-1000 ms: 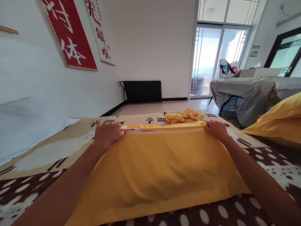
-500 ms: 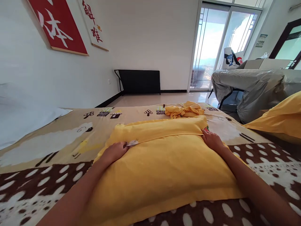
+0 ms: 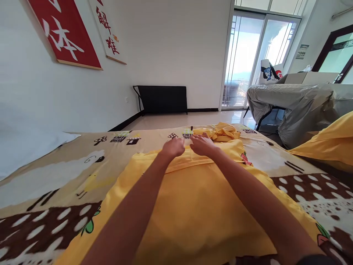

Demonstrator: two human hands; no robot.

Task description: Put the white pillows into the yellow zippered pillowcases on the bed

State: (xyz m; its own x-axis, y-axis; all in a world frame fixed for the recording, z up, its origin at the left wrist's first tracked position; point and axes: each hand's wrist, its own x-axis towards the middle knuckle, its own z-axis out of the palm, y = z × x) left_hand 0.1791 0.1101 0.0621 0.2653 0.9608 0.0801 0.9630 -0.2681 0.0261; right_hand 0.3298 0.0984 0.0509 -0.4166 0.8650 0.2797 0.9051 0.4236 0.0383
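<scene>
on the patterned blanket [image 3: 118, 163] lies yellow cloth [image 3: 190, 206], a white wall [image 3: 176, 44] beyond.

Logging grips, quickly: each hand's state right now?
Left hand: closed, over the yellow fabric pillowcase; hold unclear.
Right hand: beside the left; cannot tell whether closed.

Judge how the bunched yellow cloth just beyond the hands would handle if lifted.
The bunched yellow cloth would probably hang floppy, since it lies in loose folds. Its folds look thin, so it's likely light. Rolling seems unlikely, given its irregular heap.
</scene>
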